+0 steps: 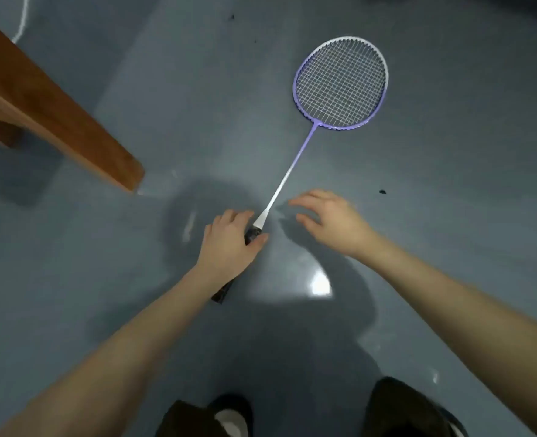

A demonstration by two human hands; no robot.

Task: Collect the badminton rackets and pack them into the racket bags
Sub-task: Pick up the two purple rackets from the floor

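The left hand (229, 238) is curled round the black grip of a purple-and-white badminton racket (339, 86), whose strung head lies out ahead on the grey floor (166, 89). The right hand (330, 222) hovers just beside the shaft with fingers spread and relaxed, holding nothing

A glossy grey-blue floor (179, 127) carries everything here, with a bright glare patch on it. 1 badminton racket (339, 85) lies flat on it, purple-and-white head at the far end, dark grip at the near end under a hand. Left of the racket a brown wooden bench (40, 102) stands on the floor. Small dark specks (382, 192) lie right of the racket's shaft and beyond its head
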